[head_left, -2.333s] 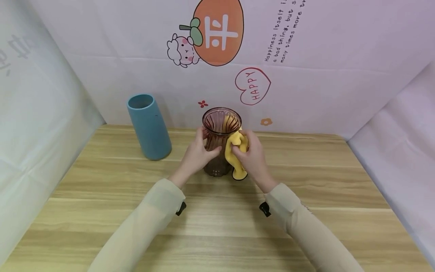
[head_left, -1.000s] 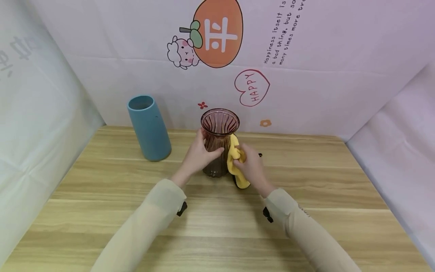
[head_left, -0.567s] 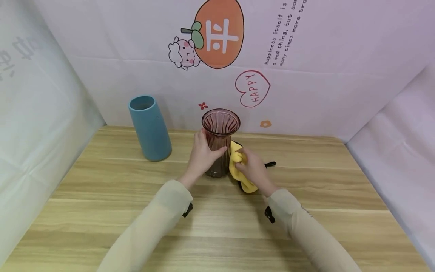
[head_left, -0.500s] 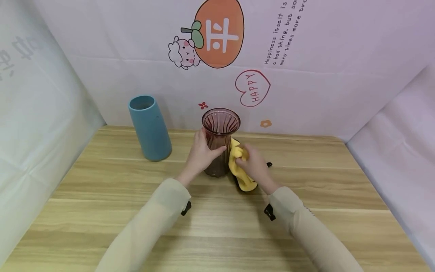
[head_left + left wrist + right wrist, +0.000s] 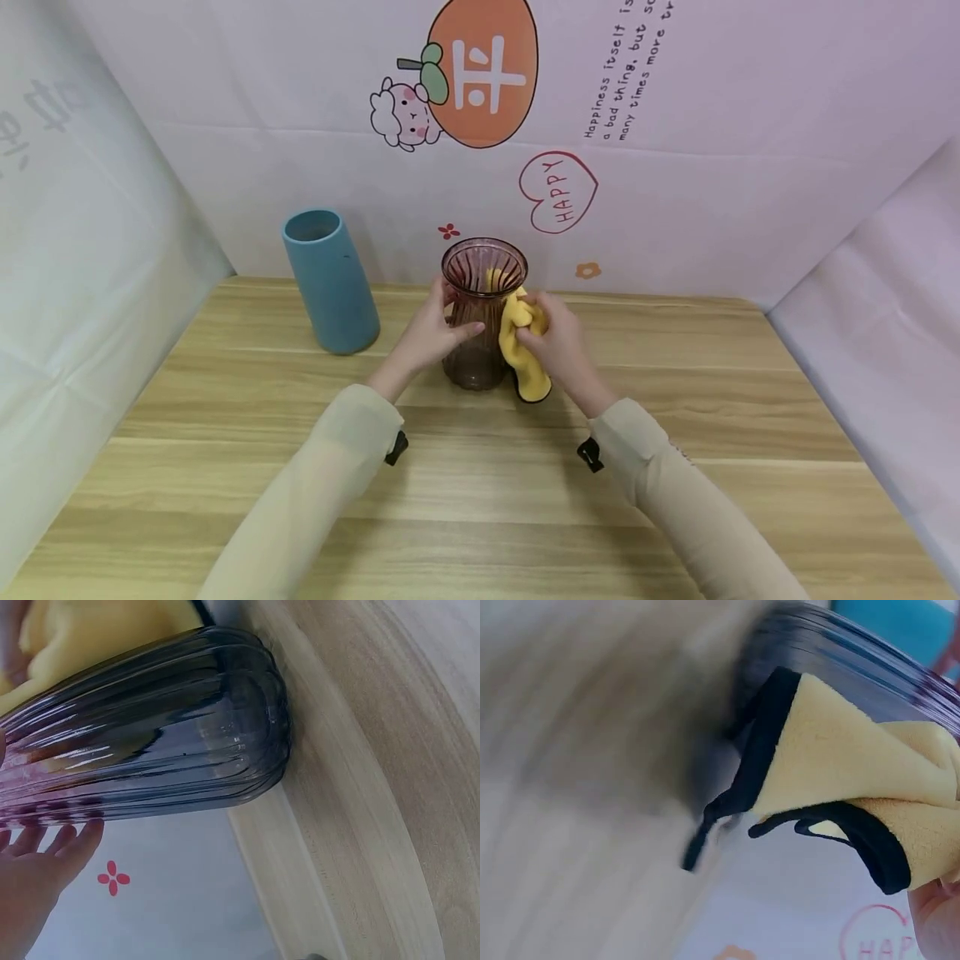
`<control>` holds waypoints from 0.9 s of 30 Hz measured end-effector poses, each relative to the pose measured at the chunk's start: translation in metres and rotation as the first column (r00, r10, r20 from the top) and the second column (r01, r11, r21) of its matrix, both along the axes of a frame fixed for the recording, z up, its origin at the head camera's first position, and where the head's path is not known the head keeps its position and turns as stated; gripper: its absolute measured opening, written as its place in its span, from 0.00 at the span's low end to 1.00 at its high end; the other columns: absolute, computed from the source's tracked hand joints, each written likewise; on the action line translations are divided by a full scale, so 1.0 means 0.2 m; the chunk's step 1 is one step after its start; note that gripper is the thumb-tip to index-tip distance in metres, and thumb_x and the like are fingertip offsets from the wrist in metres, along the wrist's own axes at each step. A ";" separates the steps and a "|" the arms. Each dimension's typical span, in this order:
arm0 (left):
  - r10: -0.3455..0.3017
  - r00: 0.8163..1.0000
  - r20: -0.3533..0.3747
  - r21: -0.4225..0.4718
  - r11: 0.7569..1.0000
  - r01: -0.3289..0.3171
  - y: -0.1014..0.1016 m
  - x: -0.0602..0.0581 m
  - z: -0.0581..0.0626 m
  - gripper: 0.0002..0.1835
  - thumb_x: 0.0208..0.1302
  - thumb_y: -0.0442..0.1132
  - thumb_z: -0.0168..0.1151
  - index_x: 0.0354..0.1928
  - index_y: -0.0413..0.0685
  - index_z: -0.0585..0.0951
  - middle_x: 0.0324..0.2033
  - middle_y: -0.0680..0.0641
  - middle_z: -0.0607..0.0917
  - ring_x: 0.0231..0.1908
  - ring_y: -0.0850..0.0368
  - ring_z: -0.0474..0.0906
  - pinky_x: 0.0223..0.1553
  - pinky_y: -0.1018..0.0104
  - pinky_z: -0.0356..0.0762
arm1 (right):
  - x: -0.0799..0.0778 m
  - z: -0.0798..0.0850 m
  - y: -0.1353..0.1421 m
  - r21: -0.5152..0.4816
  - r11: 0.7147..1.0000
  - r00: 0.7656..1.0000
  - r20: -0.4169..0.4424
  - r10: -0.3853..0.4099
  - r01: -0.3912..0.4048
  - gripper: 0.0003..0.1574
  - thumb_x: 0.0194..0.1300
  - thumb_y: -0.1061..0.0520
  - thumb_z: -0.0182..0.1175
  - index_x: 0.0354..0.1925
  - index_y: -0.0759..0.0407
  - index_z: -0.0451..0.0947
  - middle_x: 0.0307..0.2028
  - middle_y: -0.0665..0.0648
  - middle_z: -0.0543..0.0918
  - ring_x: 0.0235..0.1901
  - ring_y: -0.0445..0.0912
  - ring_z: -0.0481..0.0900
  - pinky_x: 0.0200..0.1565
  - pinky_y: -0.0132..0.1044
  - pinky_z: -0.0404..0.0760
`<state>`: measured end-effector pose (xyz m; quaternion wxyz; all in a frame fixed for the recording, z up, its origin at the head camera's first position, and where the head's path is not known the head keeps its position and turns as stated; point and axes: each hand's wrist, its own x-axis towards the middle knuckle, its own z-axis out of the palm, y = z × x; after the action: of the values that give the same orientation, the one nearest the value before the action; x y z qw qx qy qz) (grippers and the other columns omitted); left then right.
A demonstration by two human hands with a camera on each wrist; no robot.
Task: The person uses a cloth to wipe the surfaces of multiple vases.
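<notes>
A ribbed purple glass vase (image 5: 477, 346) stands upright on the wooden table, its flared mouth facing up. My left hand (image 5: 432, 329) grips it from the left, thumb across the front and fingers around the far side. Pressed along the vase's right side is a yellow cleaning cloth (image 5: 528, 367) with black edging, which my right hand (image 5: 561, 343) pinches in a bunch. Some yellow shows through the glass near the mouth. In the right wrist view the cloth (image 5: 847, 750) hangs in folds with a black loop, against the vase (image 5: 855, 660).
A blue tapered vase (image 5: 333, 287) stands to the left, toward the back of the wooden table (image 5: 480, 500). Behind the table rises a white printed cloth backdrop (image 5: 300, 150), and white fabric (image 5: 877, 250) encloses the sides.
My right hand has slid the cloth up and backward along the vase's side, and the cloth's black loop is out of the head view. My left hand and the vase have shifted slightly left.
</notes>
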<state>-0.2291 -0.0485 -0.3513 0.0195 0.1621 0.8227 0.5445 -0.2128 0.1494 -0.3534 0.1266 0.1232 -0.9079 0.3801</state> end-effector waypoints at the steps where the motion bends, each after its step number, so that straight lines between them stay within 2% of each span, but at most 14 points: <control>1: 0.002 1.000 -0.006 -0.009 1.000 -0.002 0.00 0.00 0.00 0.44 0.58 0.35 0.67 0.71 0.41 0.50 0.67 0.33 0.65 0.69 0.40 0.60 0.68 0.44 0.61 | 0.00 -0.03 0.00 0.022 1.000 1.000 0.018 0.002 -0.002 0.21 0.56 0.66 0.62 0.49 0.67 0.75 0.48 0.66 0.81 0.37 0.53 0.75 0.36 0.39 0.75; 4: 0.028 1.000 -0.008 -0.049 0.998 -0.028 0.00 0.00 -0.01 0.45 0.59 0.38 0.67 0.72 0.44 0.50 0.68 0.34 0.62 0.69 0.39 0.59 0.67 0.43 0.61 | 0.00 -0.12 0.01 0.115 0.993 0.992 0.129 -0.008 -0.007 0.22 0.58 0.64 0.64 0.51 0.64 0.74 0.49 0.64 0.80 0.37 0.51 0.77 0.38 0.42 0.78; 8: 0.079 0.996 -0.038 -0.124 0.989 -0.083 0.00 0.02 -0.01 0.47 0.58 0.44 0.67 0.73 0.45 0.51 0.68 0.33 0.59 0.67 0.39 0.60 0.66 0.42 0.63 | 0.01 -0.22 0.02 0.257 0.966 0.966 0.255 -0.039 -0.029 0.22 0.60 0.60 0.64 0.53 0.61 0.74 0.48 0.63 0.79 0.34 0.49 0.76 0.35 0.40 0.76; 13: 0.174 0.983 -0.057 -0.152 0.972 -0.181 0.05 0.04 -0.04 0.51 0.54 0.52 0.70 0.73 0.42 0.52 0.65 0.36 0.63 0.64 0.42 0.63 0.64 0.44 0.67 | 0.01 -0.25 0.03 0.258 0.966 0.970 0.239 -0.047 -0.017 0.22 0.60 0.61 0.63 0.53 0.62 0.74 0.43 0.62 0.80 0.27 0.46 0.72 0.28 0.35 0.71; 16: 0.230 0.971 -0.063 -0.126 0.964 -0.236 0.09 0.06 -0.05 0.51 0.53 0.52 0.71 0.71 0.40 0.53 0.61 0.38 0.67 0.62 0.44 0.66 0.61 0.47 0.70 | 0.00 -0.19 0.03 0.191 0.981 0.978 0.201 -0.056 0.016 0.24 0.59 0.61 0.62 0.55 0.63 0.73 0.41 0.62 0.81 0.24 0.44 0.68 0.26 0.32 0.68; 19: 0.252 0.964 -0.088 -0.103 0.960 -0.261 0.10 0.05 -0.05 0.47 0.53 0.49 0.71 0.68 0.40 0.57 0.58 0.40 0.70 0.59 0.46 0.68 0.58 0.50 0.73 | -0.01 -0.10 0.01 0.059 0.997 0.989 0.138 -0.051 0.043 0.26 0.57 0.63 0.61 0.56 0.65 0.73 0.43 0.64 0.81 0.25 0.44 0.70 0.27 0.30 0.68; 23: 0.205 0.972 -0.112 -0.102 0.971 -0.216 0.08 0.04 -0.04 0.42 0.53 0.45 0.70 0.66 0.39 0.60 0.57 0.39 0.71 0.58 0.45 0.69 0.58 0.50 0.73 | -0.02 0.05 -0.02 -0.122 0.991 0.998 0.021 -0.056 0.058 0.27 0.56 0.66 0.59 0.56 0.66 0.74 0.47 0.66 0.81 0.27 0.48 0.73 0.28 0.30 0.70; 25: 0.168 0.980 -0.106 -0.080 0.981 -0.176 0.07 0.03 -0.04 0.40 0.54 0.41 0.69 0.65 0.39 0.61 0.59 0.39 0.71 0.59 0.44 0.69 0.60 0.49 0.71 | -0.01 0.10 -0.03 -0.149 0.987 0.998 -0.018 -0.063 0.059 0.27 0.56 0.66 0.58 0.56 0.65 0.75 0.48 0.66 0.81 0.26 0.49 0.72 0.27 0.30 0.70; 27: 0.137 0.987 -0.085 -0.068 0.987 -0.143 0.05 0.02 -0.04 0.38 0.54 0.39 0.68 0.66 0.41 0.61 0.60 0.39 0.70 0.61 0.44 0.68 0.63 0.49 0.69 | -0.01 0.12 -0.03 -0.131 0.990 0.998 -0.035 -0.060 0.055 0.26 0.56 0.66 0.59 0.56 0.64 0.75 0.49 0.65 0.81 0.28 0.49 0.73 0.28 0.31 0.70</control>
<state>-0.2253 -0.0378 -0.3586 -0.0459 0.1247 0.8518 0.5068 -0.2151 0.1432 -0.3293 0.1632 0.0958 -0.8817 0.4322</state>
